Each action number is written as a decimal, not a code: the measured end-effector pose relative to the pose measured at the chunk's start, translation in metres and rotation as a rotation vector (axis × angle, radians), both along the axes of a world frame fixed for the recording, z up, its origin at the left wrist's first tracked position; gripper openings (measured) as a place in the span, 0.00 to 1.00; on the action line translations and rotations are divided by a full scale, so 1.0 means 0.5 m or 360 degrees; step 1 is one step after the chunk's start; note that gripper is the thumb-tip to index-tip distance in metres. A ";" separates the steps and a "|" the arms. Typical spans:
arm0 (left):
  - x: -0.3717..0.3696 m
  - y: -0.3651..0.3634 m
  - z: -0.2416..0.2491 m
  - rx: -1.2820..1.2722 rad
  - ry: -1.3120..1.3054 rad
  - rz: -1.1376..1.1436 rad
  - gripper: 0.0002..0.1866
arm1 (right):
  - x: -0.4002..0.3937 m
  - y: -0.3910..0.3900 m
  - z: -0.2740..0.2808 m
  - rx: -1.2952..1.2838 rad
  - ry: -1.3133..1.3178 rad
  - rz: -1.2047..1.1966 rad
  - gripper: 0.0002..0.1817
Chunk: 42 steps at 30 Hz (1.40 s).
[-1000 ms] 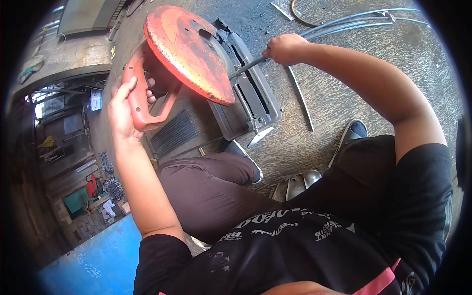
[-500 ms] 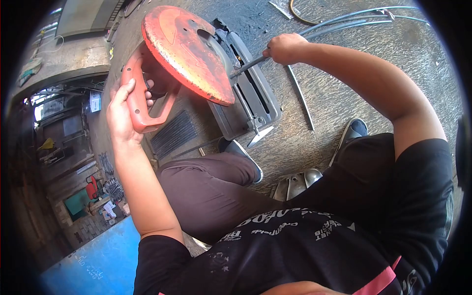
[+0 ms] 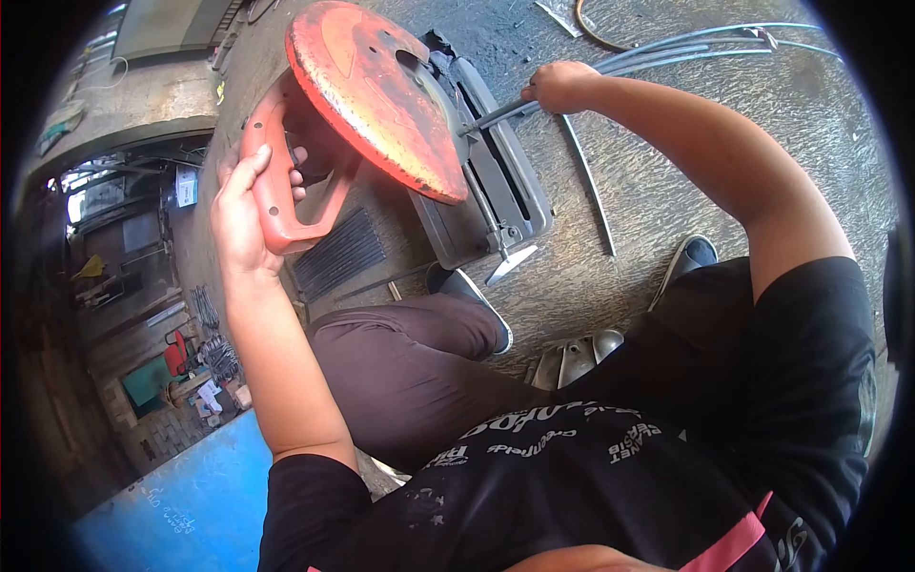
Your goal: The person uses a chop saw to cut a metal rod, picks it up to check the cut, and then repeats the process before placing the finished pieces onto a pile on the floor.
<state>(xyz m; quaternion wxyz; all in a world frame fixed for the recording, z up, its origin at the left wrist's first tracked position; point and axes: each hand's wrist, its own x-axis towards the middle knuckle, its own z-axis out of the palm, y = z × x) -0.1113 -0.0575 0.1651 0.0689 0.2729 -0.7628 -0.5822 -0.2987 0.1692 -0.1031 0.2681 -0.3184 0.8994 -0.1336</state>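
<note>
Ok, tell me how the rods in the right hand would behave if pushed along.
The rods are probably stiff over short lengths: the stretch between the right hand and the saw looks straight. Running past the hand, they may flex, being long and thin. Their sides look fairly smooth, so they might slide easily.

A rod (image 3: 505, 113) reaches rightward from the saw base (image 3: 491, 191), which stands on the floor (image 3: 782, 172). The blade guard (image 3: 372, 95) sits over its left side, the handle (image 3: 278, 195) farther left. Bars (image 3: 338, 253) lie near left of the base, a single strip (image 3: 589, 184) right, long rods (image 3: 629, 63) far right.
</note>
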 end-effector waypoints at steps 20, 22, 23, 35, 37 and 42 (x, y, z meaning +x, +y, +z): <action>-0.001 -0.001 -0.001 0.0010 0.0004 -0.0018 0.23 | 0.004 0.004 0.028 -0.0044 0.0046 0.0079 0.25; -0.001 0.000 0.000 -0.0001 0.0000 -0.0011 0.23 | 0.009 0.007 0.041 0.0002 0.0035 0.0068 0.24; -0.001 -0.001 0.000 -0.0001 0.0000 -0.0012 0.23 | 0.012 0.009 0.048 0.0001 0.0036 0.0067 0.24; -0.002 -0.001 0.001 0.0015 -0.0012 -0.0025 0.22 | 0.025 0.019 0.053 0.0034 0.0003 0.0089 0.23; -0.001 -0.002 0.001 0.0025 -0.0011 -0.0024 0.22 | 0.026 0.019 0.053 0.0019 -0.0009 0.0078 0.25; -0.001 0.001 0.001 0.0014 -0.0002 -0.0032 0.22 | 0.036 0.023 0.070 0.0047 -0.0011 0.0100 0.26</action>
